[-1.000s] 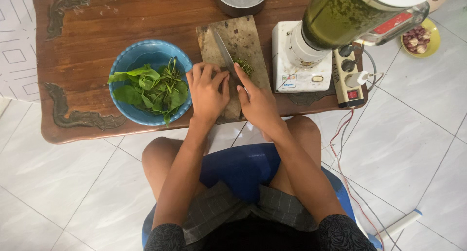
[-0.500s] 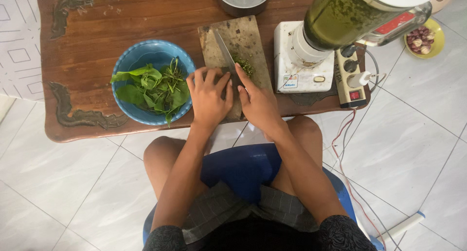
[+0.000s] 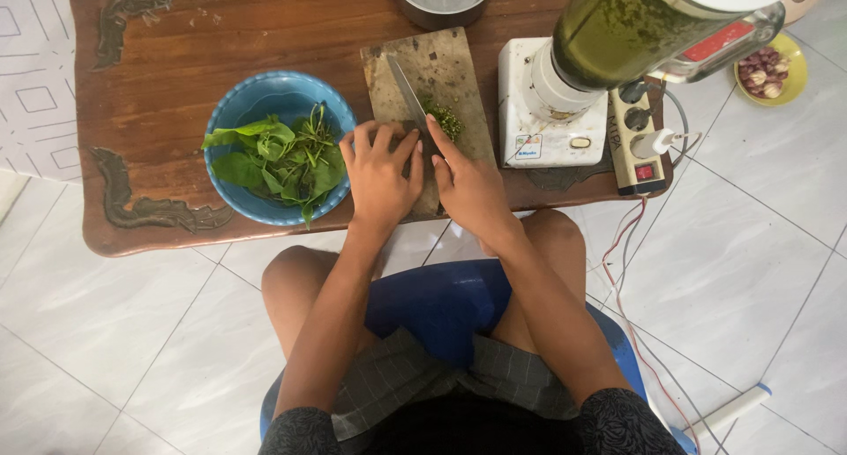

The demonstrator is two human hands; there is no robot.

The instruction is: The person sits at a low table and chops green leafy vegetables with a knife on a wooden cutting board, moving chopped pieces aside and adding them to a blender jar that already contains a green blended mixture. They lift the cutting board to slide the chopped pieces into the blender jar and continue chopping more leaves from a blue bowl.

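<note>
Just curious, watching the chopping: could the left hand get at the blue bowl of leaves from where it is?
Probably yes: the left hand rests on the cutting board, right beside the blue bowl, with nothing between them.

A long silver kitchen knife (image 3: 408, 92) is lying slanted across a worn brown wooden cutting board (image 3: 459, 63), with its tip pointing away from the person. A small pile of chopped green leaves (image 3: 445, 118) is sitting on the board just beside the blade.
</note>
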